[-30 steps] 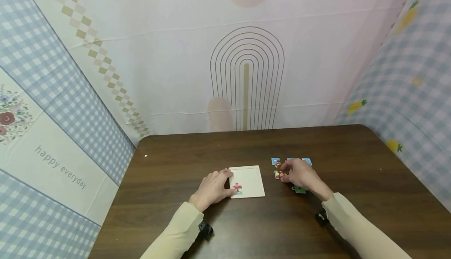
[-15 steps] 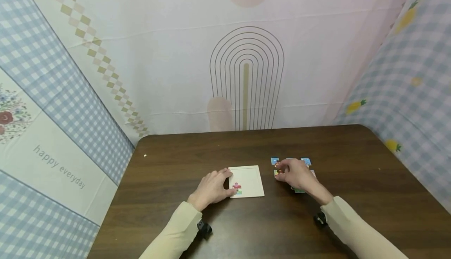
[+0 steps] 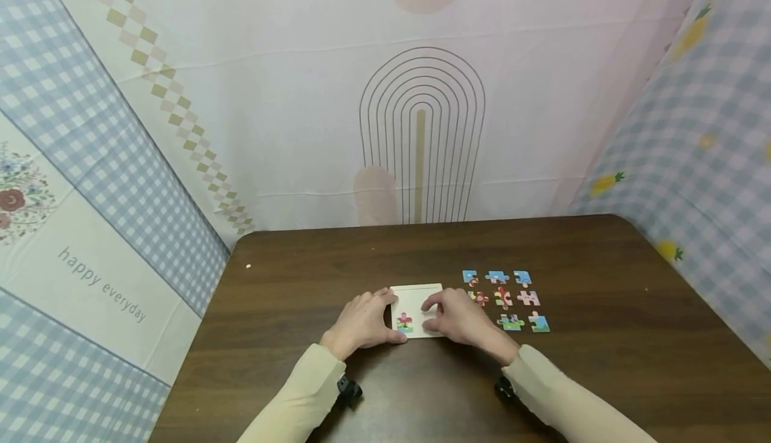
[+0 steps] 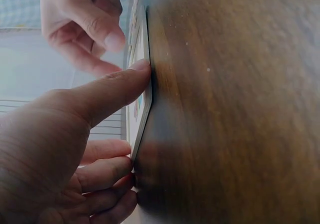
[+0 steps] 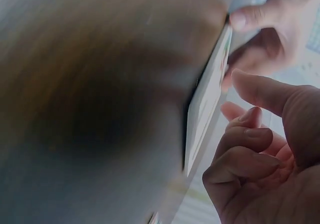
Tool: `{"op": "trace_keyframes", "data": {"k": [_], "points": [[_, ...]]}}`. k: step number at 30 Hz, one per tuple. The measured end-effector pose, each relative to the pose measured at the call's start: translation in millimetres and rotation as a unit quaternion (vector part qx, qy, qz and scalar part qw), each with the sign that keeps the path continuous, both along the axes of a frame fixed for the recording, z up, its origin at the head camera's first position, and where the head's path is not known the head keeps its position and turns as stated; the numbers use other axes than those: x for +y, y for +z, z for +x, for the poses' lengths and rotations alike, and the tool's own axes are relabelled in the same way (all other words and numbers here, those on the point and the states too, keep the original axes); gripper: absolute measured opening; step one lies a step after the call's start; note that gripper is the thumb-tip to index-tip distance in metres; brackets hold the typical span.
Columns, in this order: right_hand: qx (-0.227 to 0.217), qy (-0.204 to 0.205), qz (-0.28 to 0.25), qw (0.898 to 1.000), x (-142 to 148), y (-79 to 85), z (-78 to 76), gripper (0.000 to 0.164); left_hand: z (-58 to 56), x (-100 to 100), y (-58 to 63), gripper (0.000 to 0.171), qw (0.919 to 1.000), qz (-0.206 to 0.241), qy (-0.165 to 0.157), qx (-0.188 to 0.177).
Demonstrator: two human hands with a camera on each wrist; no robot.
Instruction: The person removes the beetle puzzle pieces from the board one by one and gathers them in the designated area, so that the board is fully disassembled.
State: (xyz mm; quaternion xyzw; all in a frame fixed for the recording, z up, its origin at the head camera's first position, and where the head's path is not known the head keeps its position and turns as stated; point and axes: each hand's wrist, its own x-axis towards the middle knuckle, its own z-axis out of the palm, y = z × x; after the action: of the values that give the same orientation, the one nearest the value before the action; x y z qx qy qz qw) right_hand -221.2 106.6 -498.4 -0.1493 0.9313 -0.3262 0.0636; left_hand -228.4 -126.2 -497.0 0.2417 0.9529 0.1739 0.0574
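A white puzzle board (image 3: pixel 415 297) lies on the brown table, with one puzzle piece (image 3: pixel 405 323) showing a pink-red flower in its lower left corner. My left hand (image 3: pixel 361 322) grips the board's left side, thumb at the near corner and fingers along the far left edge. Over the board's right part is my right hand (image 3: pixel 462 319), thumb and forefinger apart and the other fingers loosely curled. Nothing shows between those fingertips in the right wrist view, where the board (image 5: pixel 202 116) stands tilted beside the hand.
To the right of the board, several loose puzzle pieces lie in rows, among them a blue one (image 3: pixel 497 276), a red one (image 3: pixel 502 298) and a green one (image 3: pixel 539 323). A tiny white bit (image 3: pixel 248 266) lies at the table's far left. Patterned cloths (image 3: pixel 301 128) hang around the table.
My right hand has moved left from the loose pieces to over the board, uncovering those pieces. The left hand stays at the board, its thumb slightly shifted off the flower piece.
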Motion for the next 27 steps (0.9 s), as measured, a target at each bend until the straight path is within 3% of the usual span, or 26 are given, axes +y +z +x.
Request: {"op": "trace_keyframes", "data": {"k": [2,6,7,9,12,19,24,27], "points": [[0.008,0.011,0.008,1.000,-8.4,-1.9,0.7,0.023,-3.2,-0.9,-5.8,0.077,1.0000,0.007,-0.003,0.001],[0.003,0.021,0.027,0.999,-20.2,-5.0,2.1,0.023,-18.6,-4.8,-37.6,0.081,0.9998,0.002,-0.008,0.020],[-0.017,0.009,0.033,0.999,-26.1,4.7,6.8,0.022,-22.0,-5.5,-44.0,0.083,0.9998,0.001,-0.008,0.019],[-0.017,0.012,0.032,0.999,-28.4,2.4,6.4,0.020,-28.8,-6.7,-57.8,0.085,0.9995,-0.008,-0.006,0.029],[0.005,0.025,0.034,0.999,-27.1,-13.2,-0.4,0.017,-31.4,-7.1,-62.4,0.089,0.9995,-0.008,0.001,0.031],[0.011,0.021,0.054,0.998,-20.8,-63.2,-26.4,0.020,-29.0,-6.7,-61.3,0.086,0.9993,0.003,0.008,0.037],[0.017,0.021,0.059,0.998,-19.9,-72.0,-31.6,0.023,-24.3,-6.2,-50.8,0.083,0.9992,0.012,0.001,0.039],[0.011,0.023,0.047,0.999,-20.2,-68.0,-29.6,0.022,-19.6,-5.3,-38.6,0.082,0.9994,0.014,-0.003,0.032]]}}
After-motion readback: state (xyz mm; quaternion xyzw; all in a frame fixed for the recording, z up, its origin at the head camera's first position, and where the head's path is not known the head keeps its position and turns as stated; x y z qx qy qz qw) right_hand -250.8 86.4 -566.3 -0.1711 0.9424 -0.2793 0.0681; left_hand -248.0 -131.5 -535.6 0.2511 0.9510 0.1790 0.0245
